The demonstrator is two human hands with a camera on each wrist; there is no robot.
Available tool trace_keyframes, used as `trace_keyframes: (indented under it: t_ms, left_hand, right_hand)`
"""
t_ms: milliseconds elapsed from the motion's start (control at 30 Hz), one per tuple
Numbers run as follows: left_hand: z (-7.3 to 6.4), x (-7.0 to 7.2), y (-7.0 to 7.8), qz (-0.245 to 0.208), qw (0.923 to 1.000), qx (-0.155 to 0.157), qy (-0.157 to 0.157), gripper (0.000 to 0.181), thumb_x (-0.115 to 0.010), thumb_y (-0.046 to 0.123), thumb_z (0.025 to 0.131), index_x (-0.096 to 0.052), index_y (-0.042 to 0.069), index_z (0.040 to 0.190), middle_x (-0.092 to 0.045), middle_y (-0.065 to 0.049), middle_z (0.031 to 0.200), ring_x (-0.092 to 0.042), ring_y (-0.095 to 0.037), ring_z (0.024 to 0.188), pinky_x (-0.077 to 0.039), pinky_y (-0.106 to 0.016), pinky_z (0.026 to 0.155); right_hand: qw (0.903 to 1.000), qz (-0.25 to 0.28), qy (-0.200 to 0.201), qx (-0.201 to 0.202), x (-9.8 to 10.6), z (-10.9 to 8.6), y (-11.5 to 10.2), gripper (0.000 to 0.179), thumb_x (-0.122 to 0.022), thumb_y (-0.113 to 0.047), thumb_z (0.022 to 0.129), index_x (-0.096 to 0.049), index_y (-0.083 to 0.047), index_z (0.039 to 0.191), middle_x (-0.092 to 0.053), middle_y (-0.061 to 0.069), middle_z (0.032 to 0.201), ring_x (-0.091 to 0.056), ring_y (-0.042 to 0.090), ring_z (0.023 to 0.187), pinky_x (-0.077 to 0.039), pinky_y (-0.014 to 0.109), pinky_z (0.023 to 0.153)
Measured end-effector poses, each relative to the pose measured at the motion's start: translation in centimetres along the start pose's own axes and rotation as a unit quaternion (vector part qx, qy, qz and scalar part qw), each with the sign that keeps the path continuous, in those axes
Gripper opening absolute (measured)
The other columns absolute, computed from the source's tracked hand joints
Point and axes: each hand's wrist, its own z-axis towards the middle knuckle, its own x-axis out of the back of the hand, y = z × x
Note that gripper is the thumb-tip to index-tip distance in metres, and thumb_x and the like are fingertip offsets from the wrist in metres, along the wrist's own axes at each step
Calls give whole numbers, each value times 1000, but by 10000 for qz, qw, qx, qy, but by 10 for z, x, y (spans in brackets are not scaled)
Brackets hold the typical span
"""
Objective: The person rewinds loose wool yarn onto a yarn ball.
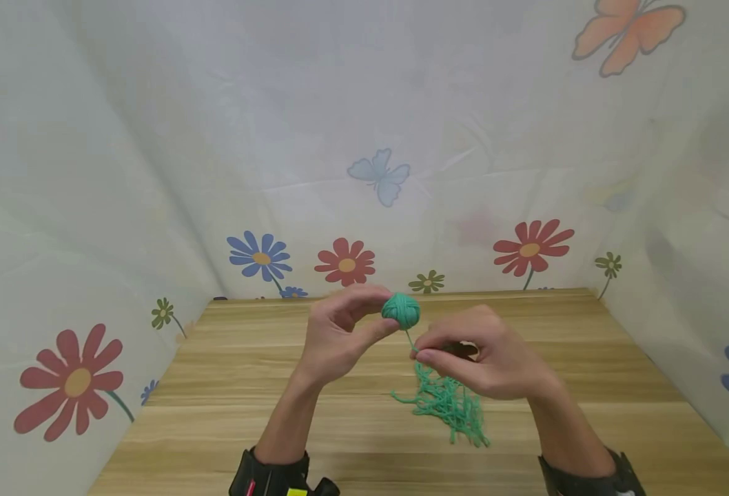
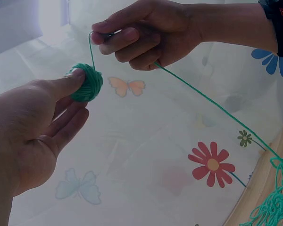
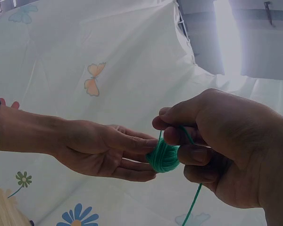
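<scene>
A small wound ball of green yarn point(image 1: 401, 311) is held up above the table between the thumb and fingers of my left hand point(image 1: 338, 337). From the ball a short strand runs to my right hand point(image 1: 485, 353), whose thumb and forefinger pinch it close by. In the left wrist view the strand point(image 2: 212, 102) leaves the lower side of the right hand point(image 2: 151, 35) and slopes down to the loose yarn. That tangled heap of green yarn point(image 1: 448, 406) lies on the table below the right hand. The right wrist view shows the ball point(image 3: 164, 156) partly behind the right fingers.
The wooden table point(image 1: 228, 413) has pale and brown grain. A white sheet point(image 1: 290, 124) printed with flowers and butterflies hangs behind it and at both sides. Dark bands point(image 1: 271, 475) circle both wrists.
</scene>
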Motion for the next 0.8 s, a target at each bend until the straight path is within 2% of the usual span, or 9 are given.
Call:
trace_keyframes:
  t_ms: [233, 400, 500, 600, 800]
  left_hand:
    - [1, -3, 2, -148, 9980, -4, -615, 37, -73, -27, 77, -67, -17, 112, -70, -24, 106, -69, -29, 100, -62, -50, 90]
    - [-2, -2, -6, -400, 9948, 72, -938, 40, -74, -29, 74, -68, -15, 112, -71, -25, 107, -70, -31, 101, -62, -50, 90]
    - [-3, -1, -11, -532, 9922, 79, -1121, 41, -75, -29, 74, -68, -15, 112, -71, -25, 108, -69, -32, 103, -62, -50, 90]
    - [-5, 0, -13, -578, 9909, 63, -1210, 42, -76, -29, 73, -67, -16, 112, -71, -26, 110, -68, -33, 105, -62, -50, 90]
    - [-6, 1, -11, -558, 9914, 52, -1186, 43, -75, -29, 73, -67, -16, 113, -70, -26, 111, -67, -33, 106, -62, -50, 90]
  right_hand:
    - [9983, -193, 547, -21, 0, 1, 4, 5, -70, 8, 92, -73, 4, 93, -62, 1, 67, -38, 1, 48, -28, 14, 33]
    - [9946, -579, 810, -279, 1, -1, 10, 22, -72, 20, 80, -75, 4, 96, -65, -1, 70, -37, 0, 49, -27, 16, 34]
    - [9921, -813, 846, -435, 1, -4, 13, 29, -72, 22, 76, -76, 2, 97, -66, -1, 72, -38, 0, 50, -28, 17, 35]
    - [9893, -995, 872, -613, 2, -8, 18, 30, -73, 21, 76, -77, 0, 97, -65, -2, 71, -38, 1, 49, -30, 18, 35]
    - [9819, -1247, 965, -1050, 2, -13, 27, 26, -73, 16, 82, -78, -5, 96, -57, -8, 65, -37, 2, 48, -29, 20, 35]
